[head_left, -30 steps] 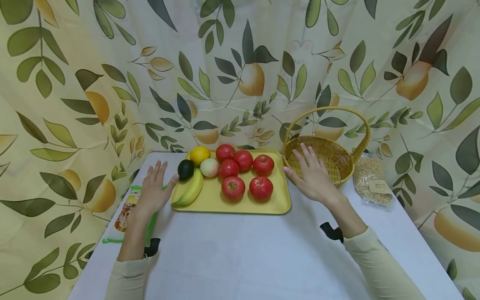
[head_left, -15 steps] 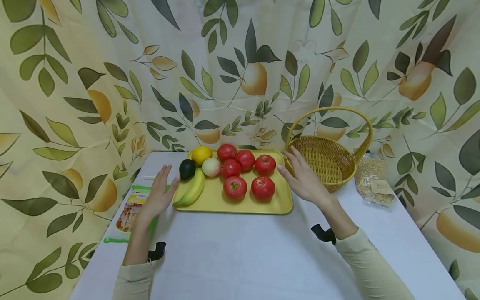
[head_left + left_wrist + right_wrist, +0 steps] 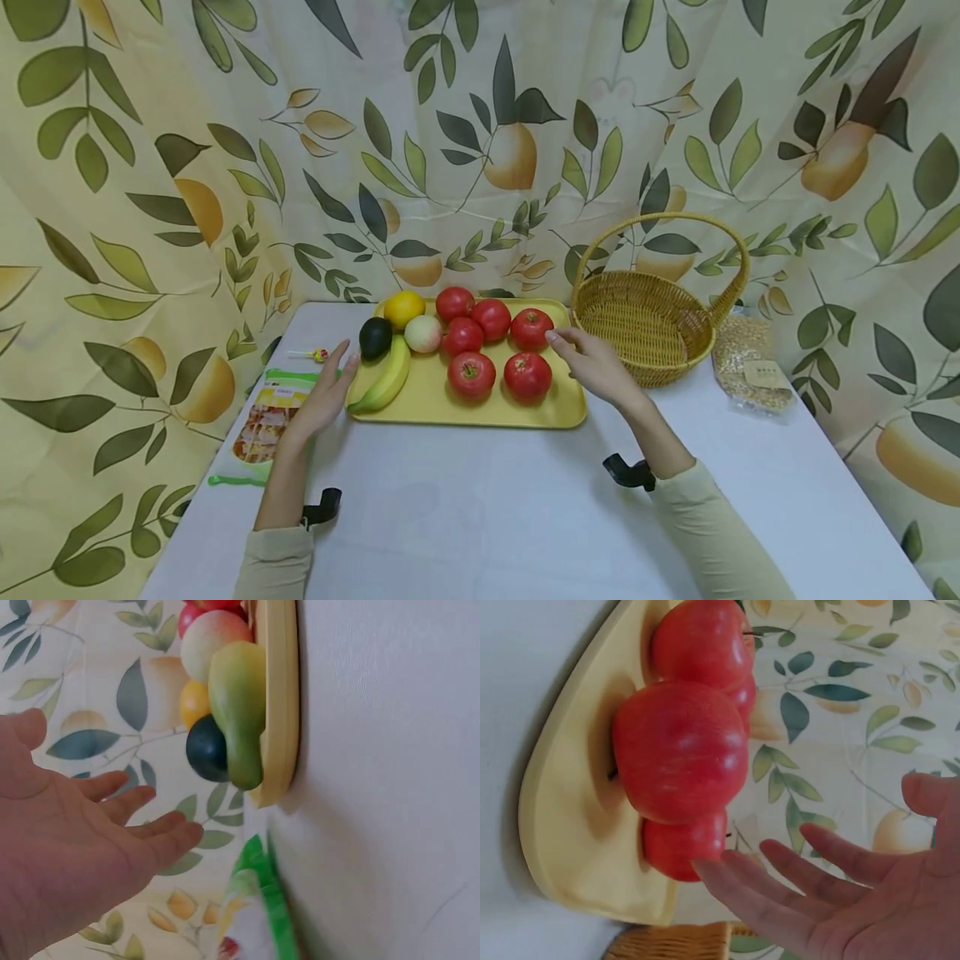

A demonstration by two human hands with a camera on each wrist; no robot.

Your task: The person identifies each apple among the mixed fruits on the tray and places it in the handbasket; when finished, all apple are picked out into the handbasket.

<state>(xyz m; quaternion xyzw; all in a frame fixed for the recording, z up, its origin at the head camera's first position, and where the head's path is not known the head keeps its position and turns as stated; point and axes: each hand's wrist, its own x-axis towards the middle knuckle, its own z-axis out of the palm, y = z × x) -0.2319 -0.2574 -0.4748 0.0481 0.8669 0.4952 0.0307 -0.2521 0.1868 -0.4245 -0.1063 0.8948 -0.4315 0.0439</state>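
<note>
Head view: from my remote seat I see the right hand [image 3: 594,363] just beside a red apple [image 3: 531,331], thumb and fingers apart, clamped on nothing; that apple sits near the back right corner of the yellow tray [image 3: 566,402]. My worry is that an off-centre nudge from a fingertip would roll it into the front right apple [image 3: 527,379], or that the wrist would catch the basket [image 3: 645,300] beside the tray's right edge. The apple's puckered end faces up; being nearly round, it shows no clear long axis. Left wrist view: the left hand [image 3: 97,840] lies spread, fingers apart and holding nothing, off the tray's left edge and clear of the dark green fruit [image 3: 206,748]; the banana [image 3: 240,712] beside that fruit points its narrow end outward. Right wrist view: one fingertip overlaps the apple's outline, but I cannot tell whether it touches.
</note>
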